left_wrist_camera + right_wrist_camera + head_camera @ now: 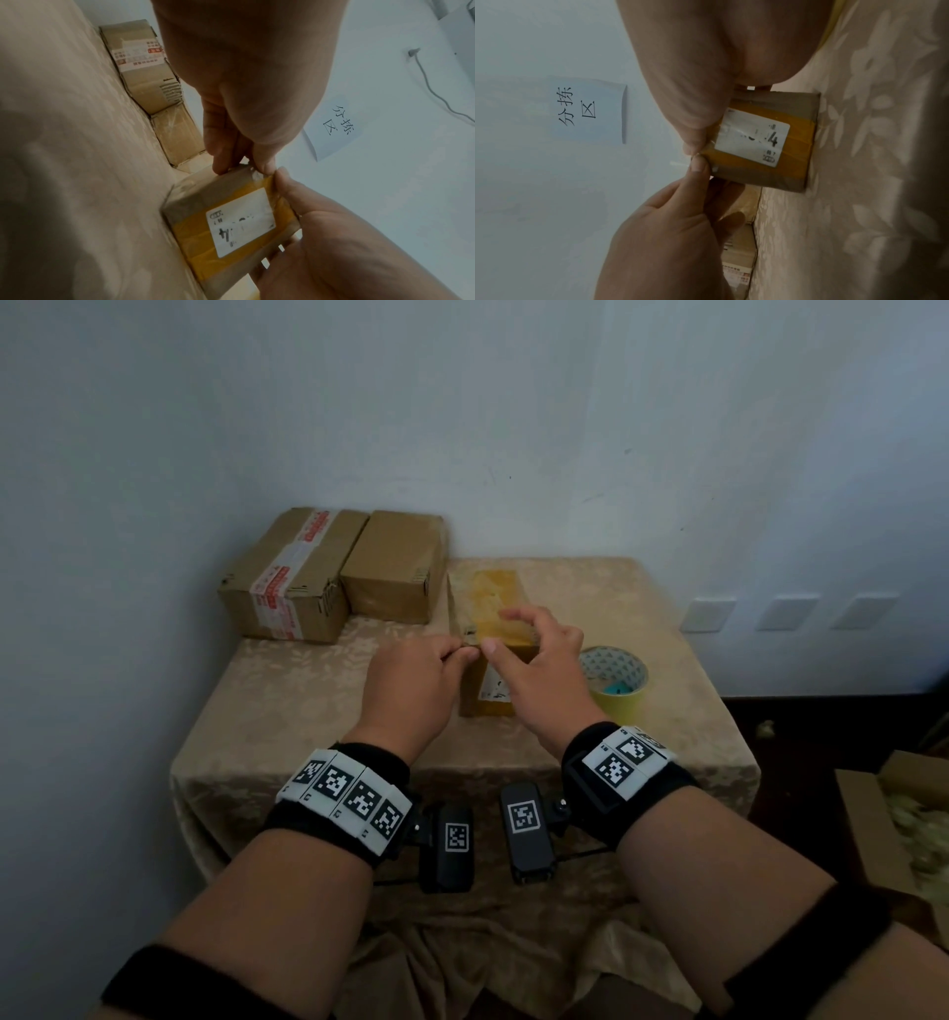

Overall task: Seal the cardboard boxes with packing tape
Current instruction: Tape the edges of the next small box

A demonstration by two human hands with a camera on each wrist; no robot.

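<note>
Cardboard box (yellow-taped, white label) sits mid-table. Left hand, at its 8 o'clock, pinches the near top corner; right hand spreads relaxed over it. Tape roll at 3 o'clock.

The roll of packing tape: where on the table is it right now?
In the head view the roll of tape stands on the table at the right, just beyond the right hand and beside the yellow-taped box.
</note>
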